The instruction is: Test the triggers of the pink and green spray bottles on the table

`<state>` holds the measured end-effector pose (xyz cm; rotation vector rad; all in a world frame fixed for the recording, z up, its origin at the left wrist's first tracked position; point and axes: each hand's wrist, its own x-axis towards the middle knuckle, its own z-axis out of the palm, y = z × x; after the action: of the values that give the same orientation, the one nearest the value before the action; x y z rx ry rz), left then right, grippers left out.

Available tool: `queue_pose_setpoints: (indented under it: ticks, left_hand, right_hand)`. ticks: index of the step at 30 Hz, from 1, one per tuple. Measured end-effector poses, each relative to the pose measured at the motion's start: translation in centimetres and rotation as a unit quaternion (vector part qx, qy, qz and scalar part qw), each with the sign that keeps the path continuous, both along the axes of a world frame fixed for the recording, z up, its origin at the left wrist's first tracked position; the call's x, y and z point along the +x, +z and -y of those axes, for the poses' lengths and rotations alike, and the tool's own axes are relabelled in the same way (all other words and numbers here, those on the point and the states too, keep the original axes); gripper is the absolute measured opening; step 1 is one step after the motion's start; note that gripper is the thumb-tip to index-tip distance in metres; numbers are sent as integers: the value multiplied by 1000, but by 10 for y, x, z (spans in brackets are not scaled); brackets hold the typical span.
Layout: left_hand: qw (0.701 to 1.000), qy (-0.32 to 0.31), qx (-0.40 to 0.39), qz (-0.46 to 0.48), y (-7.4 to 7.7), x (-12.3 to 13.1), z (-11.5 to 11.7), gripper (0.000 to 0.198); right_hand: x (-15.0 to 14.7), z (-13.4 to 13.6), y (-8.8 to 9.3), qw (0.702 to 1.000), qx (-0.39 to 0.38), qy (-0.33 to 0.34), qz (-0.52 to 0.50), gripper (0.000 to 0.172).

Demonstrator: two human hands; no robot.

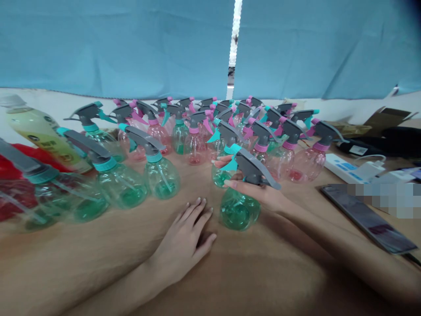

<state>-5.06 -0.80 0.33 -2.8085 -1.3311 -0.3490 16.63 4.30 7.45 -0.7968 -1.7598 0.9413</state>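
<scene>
My right hand (263, 193) is closed round the neck of a green spray bottle (239, 210) with a grey trigger head and teal nozzle. The bottle stands upright on the brown table (230, 272), just in front of the crowd of other bottles. My left hand (186, 239) lies flat on the table to the left of that bottle, fingers stretched out and a little apart, holding nothing. A small gap separates its fingertips from the bottle's base.
Several green and pink spray bottles (197, 140) fill the table's middle and left. A yellow bottle (42, 131) lies over a red bag (13, 175) at far left. At right lie a phone (365, 217), a white power strip (345, 169) and cardboard. A blue curtain (131, 44) hangs behind.
</scene>
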Motion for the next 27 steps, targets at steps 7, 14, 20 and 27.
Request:
queue_pose_setpoints:
  ticks: [7,14,20,27]
  left_hand:
    - [1000,-2,4,-2,1,0,0,48]
    - [1000,-1,14,-1,-1,-1,-1,48]
    - [1000,-5,16,-6,-2,-2,0,49]
    - [1000,-7,23,-3,-3,-2,-1,49]
  right_hand:
    - [2,-3,-10,1000,-23,10,-14,19]
    - [4,-5,-19,996,-39,-79,-7,8]
    - [0,-2,-7,999,-21,-22,-39,12]
    - [1,1,-4,997,-45,-16,-67,9]
